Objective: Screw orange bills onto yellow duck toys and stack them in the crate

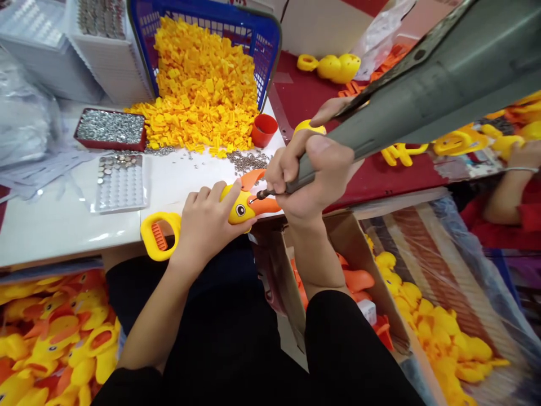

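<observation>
My left hand (pixel 207 223) is wrapped round a yellow toy duck (pixel 240 197), pressing it against the table's front edge. The duck's orange bill points right, its painted eye faces up, and a yellow loop handle (pixel 147 241) sticks out on the left. My right hand (pixel 315 166) grips a grey power screwdriver (pixel 406 84) near its nose. Its bit meets a screw spot (pixel 252 201) at the base of the bill. The palm side of my left hand hides much of the duck's body.
A blue basket (pixel 274 51) spills small yellow parts (pixel 207 84). Nearby stand a red tray of metal pieces (pixel 110 127), a red cup (pixel 264 131) and loose screws (pixel 245 162). Boxes of orange parts (pixel 357 279) and yellow ducks (pixel 54 338) sit below. Another person's arm (pixel 513 192) is at right.
</observation>
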### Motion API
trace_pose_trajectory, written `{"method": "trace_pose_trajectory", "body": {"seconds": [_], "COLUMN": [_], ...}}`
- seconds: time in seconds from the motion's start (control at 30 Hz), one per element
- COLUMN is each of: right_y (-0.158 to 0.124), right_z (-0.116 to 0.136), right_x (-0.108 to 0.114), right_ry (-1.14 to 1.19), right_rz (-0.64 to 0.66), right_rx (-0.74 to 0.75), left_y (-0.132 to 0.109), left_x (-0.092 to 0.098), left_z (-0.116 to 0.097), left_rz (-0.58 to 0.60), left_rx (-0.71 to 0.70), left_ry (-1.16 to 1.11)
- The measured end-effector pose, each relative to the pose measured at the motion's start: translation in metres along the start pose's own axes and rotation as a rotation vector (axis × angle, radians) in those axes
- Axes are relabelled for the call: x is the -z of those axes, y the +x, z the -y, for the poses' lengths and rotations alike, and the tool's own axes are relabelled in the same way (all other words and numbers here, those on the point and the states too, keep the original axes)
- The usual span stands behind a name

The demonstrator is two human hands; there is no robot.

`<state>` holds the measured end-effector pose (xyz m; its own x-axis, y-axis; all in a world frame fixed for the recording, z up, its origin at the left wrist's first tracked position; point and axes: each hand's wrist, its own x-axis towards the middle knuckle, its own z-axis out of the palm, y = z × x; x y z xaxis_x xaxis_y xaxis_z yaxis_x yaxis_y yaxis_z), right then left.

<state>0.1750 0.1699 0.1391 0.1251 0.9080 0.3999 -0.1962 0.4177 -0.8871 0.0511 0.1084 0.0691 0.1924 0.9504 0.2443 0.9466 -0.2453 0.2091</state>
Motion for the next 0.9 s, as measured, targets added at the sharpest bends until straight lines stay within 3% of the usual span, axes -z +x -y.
{"method": "trace_pose_trajectory", "body": {"seconds": [0.23, 0.4, 0.6, 0.9], "right_y": [0.003, 0.002, 0.001, 0.001], "right_z": [-0.017, -0.011, -0.020, -0.015], "right_x": [0.003, 0.000, 0.003, 0.002], "right_ry": [-0.015, 0.069, -0.087, 0.098], "right_rz": [0.108, 0.066, 0.107, 0.209], "right_rx": [0.020, 0.070, -0.017, 0.030], "left_y": [0.000, 0.001, 0.003, 0.005], "left_x": [0.001, 0.001, 0.003, 0.006], "left_z": [-0.003, -0.003, -0.006, -0.007], "left_rz": [0.012, 0.017, 0.020, 0.051], "left_rx": [0.019, 0.029, 0.016, 0.015], "left_ry": [-0.034, -0.045, -0.023, -0.013]}}
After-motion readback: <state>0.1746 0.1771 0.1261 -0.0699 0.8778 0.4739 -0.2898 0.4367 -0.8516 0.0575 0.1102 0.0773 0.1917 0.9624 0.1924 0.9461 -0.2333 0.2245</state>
